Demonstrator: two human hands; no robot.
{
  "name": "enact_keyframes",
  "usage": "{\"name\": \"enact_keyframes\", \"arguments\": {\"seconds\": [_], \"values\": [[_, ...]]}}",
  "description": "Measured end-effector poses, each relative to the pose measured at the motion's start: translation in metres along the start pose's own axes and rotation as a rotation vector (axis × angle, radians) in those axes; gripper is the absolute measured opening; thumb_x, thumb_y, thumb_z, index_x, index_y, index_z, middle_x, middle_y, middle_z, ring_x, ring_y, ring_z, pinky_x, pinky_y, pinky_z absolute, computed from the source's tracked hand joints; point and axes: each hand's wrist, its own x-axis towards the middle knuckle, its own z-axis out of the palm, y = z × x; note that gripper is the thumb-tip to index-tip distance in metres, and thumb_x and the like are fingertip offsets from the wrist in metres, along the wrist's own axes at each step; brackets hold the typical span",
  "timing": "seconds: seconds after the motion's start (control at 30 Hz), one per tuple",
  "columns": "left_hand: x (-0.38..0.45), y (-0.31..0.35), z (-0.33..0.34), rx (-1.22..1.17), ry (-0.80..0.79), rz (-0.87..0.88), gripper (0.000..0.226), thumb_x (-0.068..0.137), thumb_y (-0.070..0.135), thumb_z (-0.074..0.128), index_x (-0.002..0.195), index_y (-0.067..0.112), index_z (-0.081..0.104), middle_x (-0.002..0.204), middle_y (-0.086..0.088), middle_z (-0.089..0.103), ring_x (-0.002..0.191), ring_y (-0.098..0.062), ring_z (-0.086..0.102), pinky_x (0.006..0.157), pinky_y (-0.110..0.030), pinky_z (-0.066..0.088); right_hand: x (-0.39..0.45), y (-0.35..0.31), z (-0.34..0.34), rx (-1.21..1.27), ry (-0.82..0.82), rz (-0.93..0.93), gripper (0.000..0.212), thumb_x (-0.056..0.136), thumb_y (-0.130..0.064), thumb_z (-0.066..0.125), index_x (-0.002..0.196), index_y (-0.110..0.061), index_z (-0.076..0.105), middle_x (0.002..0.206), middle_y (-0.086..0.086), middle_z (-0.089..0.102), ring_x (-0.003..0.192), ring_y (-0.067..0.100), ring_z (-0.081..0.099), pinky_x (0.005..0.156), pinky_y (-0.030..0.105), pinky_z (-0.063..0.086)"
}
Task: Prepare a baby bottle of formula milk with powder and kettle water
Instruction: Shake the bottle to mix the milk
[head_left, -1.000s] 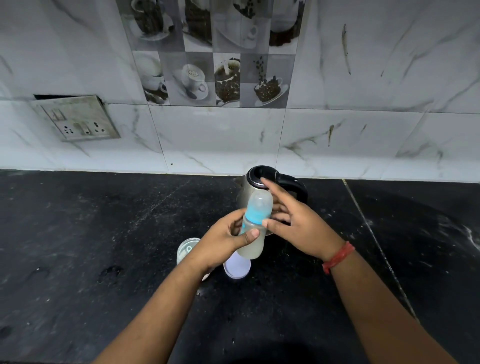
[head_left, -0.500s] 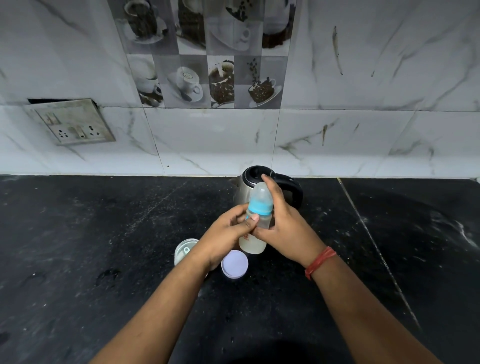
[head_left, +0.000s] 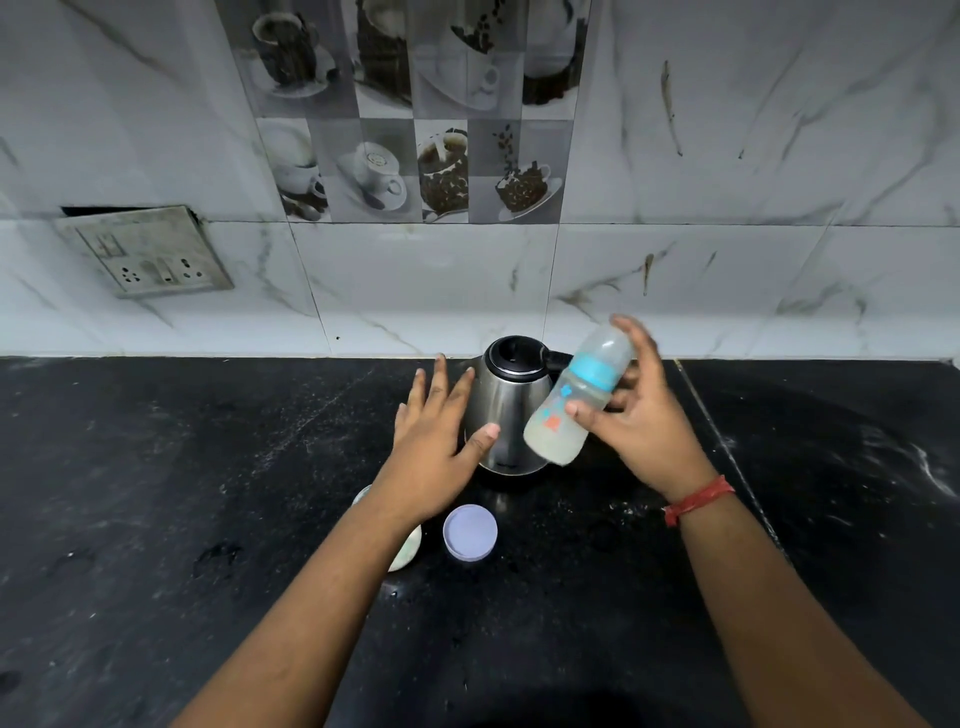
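Observation:
My right hand (head_left: 641, 421) grips a capped baby bottle (head_left: 574, 400) with a blue ring and cloudy milk in its base, tilted with its top toward the upper right, in the air beside the kettle. The steel kettle (head_left: 506, 410) with a black lid stands on the black counter near the wall. My left hand (head_left: 434, 441) hovers open just left of the kettle, fingers spread, holding nothing. Under my left wrist a round powder container (head_left: 408, 551) is mostly hidden. Its pale lid (head_left: 470, 532) lies flat to its right.
The black stone counter (head_left: 156, 493) runs wide on both sides, with a seam (head_left: 727, 452) to the right of the kettle. A marble-tiled wall rises behind, and a loose socket plate (head_left: 148, 252) hangs at the left.
My left hand let go of the bottle and opened to the left of the kettle. My right hand lifted the bottle up and right, tilting it.

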Motion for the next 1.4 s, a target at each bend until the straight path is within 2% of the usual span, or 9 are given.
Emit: {"name": "enact_keyframes", "arguments": {"seconds": [0.1, 0.23, 0.37, 0.77, 0.9, 1.03, 1.17, 1.3, 1.4], "values": [[0.003, -0.001, -0.002, 0.068, 0.017, -0.001, 0.073, 0.104, 0.057, 0.041, 0.166, 0.032, 0.011, 0.173, 0.005, -0.02, 0.159, -0.022, -0.02, 0.128, -0.059, 0.001, -0.003, 0.009, 0.003, 0.073, 0.215, -0.057, 0.089, 0.085, 0.0, 0.077, 0.148, -0.038, 0.026, 0.124, -0.004, 0.059, 0.103, 0.01, 0.071, 0.09, 0.031, 0.059], [0.006, -0.004, -0.003, 0.185, 0.012, 0.006, 0.081, 0.096, 0.073, 0.018, 0.165, 0.036, -0.002, 0.17, 0.006, -0.027, 0.158, -0.023, -0.026, 0.127, -0.06, -0.004, -0.011, 0.021, 0.016, -0.112, 0.004, 0.047, 0.091, 0.083, -0.008, 0.081, 0.15, -0.042, 0.029, 0.127, -0.005, 0.064, 0.095, 0.004, 0.072, 0.086, 0.024, 0.059], [0.008, -0.007, -0.005, 0.274, 0.042, 0.024, 0.085, 0.089, 0.077, 0.003, 0.163, 0.037, -0.01, 0.167, 0.006, -0.033, 0.156, -0.025, -0.03, 0.126, -0.06, -0.007, -0.005, 0.025, 0.008, 0.157, 0.402, 0.063, 0.089, 0.087, -0.009, 0.077, 0.151, -0.04, 0.023, 0.13, 0.004, 0.061, 0.106, 0.018, 0.072, 0.092, 0.057, 0.057], [0.011, -0.002, -0.002, 0.24, 0.04, 0.013, 0.087, 0.087, 0.078, 0.002, 0.163, 0.037, -0.011, 0.168, 0.006, -0.033, 0.155, -0.025, -0.031, 0.126, -0.06, -0.008, -0.001, 0.022, 0.014, -0.164, 0.123, 0.066, 0.091, 0.081, -0.014, 0.082, 0.143, -0.054, 0.028, 0.121, -0.011, 0.064, 0.1, 0.017, 0.072, 0.096, 0.049, 0.057], [0.011, -0.002, -0.002, 0.26, 0.048, 0.01, 0.087, 0.087, 0.078, 0.001, 0.163, 0.037, -0.011, 0.168, 0.005, -0.032, 0.156, -0.026, -0.031, 0.126, -0.06, -0.008, 0.004, 0.018, 0.004, 0.077, 0.481, 0.05, 0.088, 0.087, -0.012, 0.078, 0.15, -0.04, 0.023, 0.117, -0.013, 0.061, 0.103, 0.015, 0.072, 0.095, 0.052, 0.057], [0.011, -0.005, -0.002, 0.298, 0.045, 0.02, 0.092, 0.084, 0.084, -0.006, 0.163, 0.036, -0.012, 0.168, 0.004, -0.032, 0.156, -0.027, -0.031, 0.126, -0.062, -0.007, 0.008, 0.016, 0.003, -0.186, 0.131, 0.119, 0.091, 0.082, -0.016, 0.082, 0.146, -0.05, 0.027, 0.113, -0.012, 0.065, 0.098, 0.017, 0.072, 0.097, 0.048, 0.056], [0.012, -0.009, 0.001, 0.33, 0.054, 0.02, 0.096, 0.081, 0.086, -0.015, 0.163, 0.036, -0.013, 0.168, 0.003, -0.032, 0.155, -0.028, -0.031, 0.125, -0.063, -0.007, 0.011, 0.013, -0.002, -0.019, 0.446, 0.074, 0.085, 0.086, -0.021, 0.079, 0.147, -0.046, 0.025, 0.114, -0.008, 0.063, 0.098, 0.014, 0.071, 0.093, 0.045, 0.058], [0.013, -0.009, 0.001, 0.354, 0.05, 0.022, 0.094, 0.081, 0.085, -0.015, 0.162, 0.036, -0.015, 0.167, 0.003, -0.034, 0.154, -0.029, -0.033, 0.125, -0.064, -0.007, 0.013, 0.014, 0.004, -0.243, 0.122, 0.123, 0.089, 0.083, -0.019, 0.082, 0.147, -0.046, 0.027, 0.114, -0.002, 0.066, 0.095, 0.016, 0.07, 0.093, 0.039, 0.057], [0.014, -0.008, 0.001, 0.353, 0.055, 0.023, 0.09, 0.085, 0.083, -0.011, 0.162, 0.037, -0.015, 0.166, 0.002, -0.036, 0.152, -0.028, -0.036, 0.124, -0.063, -0.009, 0.013, 0.013, 0.002, -0.126, 0.284, 0.141, 0.086, 0.084, -0.021, 0.081, 0.147, -0.046, 0.028, 0.112, -0.01, 0.064, 0.097, 0.012, 0.069, 0.093, 0.039, 0.057]]}}
